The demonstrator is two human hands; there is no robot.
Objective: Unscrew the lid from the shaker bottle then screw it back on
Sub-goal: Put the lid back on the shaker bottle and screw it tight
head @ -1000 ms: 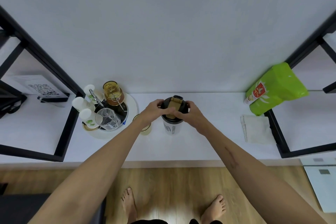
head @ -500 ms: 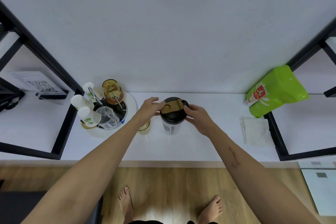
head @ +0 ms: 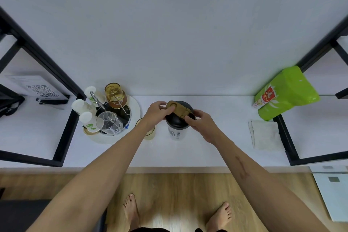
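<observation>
The shaker bottle stands upright in the middle of the white counter, its body white with dark print. On it sits a black lid with a tan flip cap pointing up-left. My left hand grips the lid's left side, fingers touching the tan cap. My right hand grips the lid's right side with curled fingers. Whether the lid is fully seated on the bottle is hidden by the hands.
A round white tray at the left carries paper cups, a clear glass and an amber jar. A small yellowish cup stands under my left wrist. A green bag and a folded cloth lie at the right. Black shelf frames flank both sides.
The lid has turned, its tan cap swinging from pointing away to pointing up-left. Both hands let go, shifted their hold and closed on the lid again.
</observation>
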